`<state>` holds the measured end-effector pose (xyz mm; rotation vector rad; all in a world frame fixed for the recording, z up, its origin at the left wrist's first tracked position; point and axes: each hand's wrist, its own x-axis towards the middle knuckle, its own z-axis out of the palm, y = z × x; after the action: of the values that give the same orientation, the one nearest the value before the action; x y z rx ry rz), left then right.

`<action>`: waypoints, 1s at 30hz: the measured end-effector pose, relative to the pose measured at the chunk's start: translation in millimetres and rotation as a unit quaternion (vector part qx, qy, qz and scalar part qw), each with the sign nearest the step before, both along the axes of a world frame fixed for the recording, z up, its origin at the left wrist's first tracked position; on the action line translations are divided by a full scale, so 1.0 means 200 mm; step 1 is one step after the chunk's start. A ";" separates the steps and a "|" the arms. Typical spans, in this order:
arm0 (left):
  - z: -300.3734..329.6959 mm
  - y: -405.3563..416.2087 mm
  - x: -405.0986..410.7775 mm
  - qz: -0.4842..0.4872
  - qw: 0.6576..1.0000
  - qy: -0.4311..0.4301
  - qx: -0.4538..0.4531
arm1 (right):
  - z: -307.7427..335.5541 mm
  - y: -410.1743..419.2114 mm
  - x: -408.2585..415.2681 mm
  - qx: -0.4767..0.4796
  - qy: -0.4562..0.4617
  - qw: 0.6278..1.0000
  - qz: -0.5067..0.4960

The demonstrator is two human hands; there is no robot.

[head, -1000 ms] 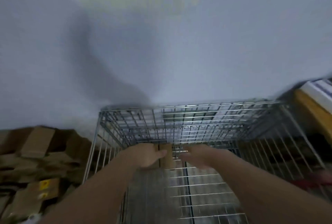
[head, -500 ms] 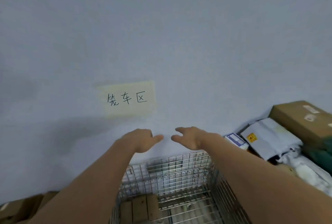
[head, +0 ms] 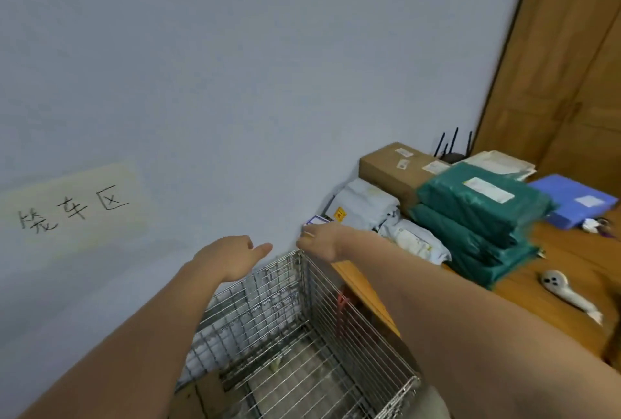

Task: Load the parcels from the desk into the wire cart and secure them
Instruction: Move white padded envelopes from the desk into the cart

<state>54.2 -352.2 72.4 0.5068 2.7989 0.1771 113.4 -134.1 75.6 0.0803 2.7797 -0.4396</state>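
- a paper sign [head: 75,210] with handwriting sits on the wall at far left.
- your left hand [head: 225,255] hovers over the wire cart [head: 295,328], fingers loosely curled, thumb out, holding nothing.
- your right hand [head: 319,242] is at the cart's far right corner; i cannot tell if it grips anything.
- the parcels lie on the desk [head: 568,270] to the right: grey bags [head: 366,206], a brown box [head: 389,168], stacked green parcels [head: 477,217], a blue parcel [head: 578,203].

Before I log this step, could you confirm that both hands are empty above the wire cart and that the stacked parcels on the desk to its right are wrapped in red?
Not quite: the head view shows the stacked parcels wrapped in green, not red. The rest holds: the left hand and right hand are empty above the wire cart, with the desk to its right.
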 end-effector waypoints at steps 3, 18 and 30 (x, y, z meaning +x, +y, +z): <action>-0.06 0.30 0.02 -0.037 0.999 -0.006 0.010 | -0.03 0.31 0.07 -0.002 0.015 0.998 -0.055; -0.49 1.62 -0.16 -0.049 0.995 -0.080 0.041 | -0.43 1.57 -0.03 0.008 -0.061 0.996 -0.061; -1.04 1.94 -0.28 0.014 0.975 -0.221 0.025 | -0.97 1.72 -0.32 -0.029 -0.118 0.992 -0.042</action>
<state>-1.9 36.1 -135.7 0.3841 2.3706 0.3246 49.0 210.4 -118.0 0.2210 2.5369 -0.4976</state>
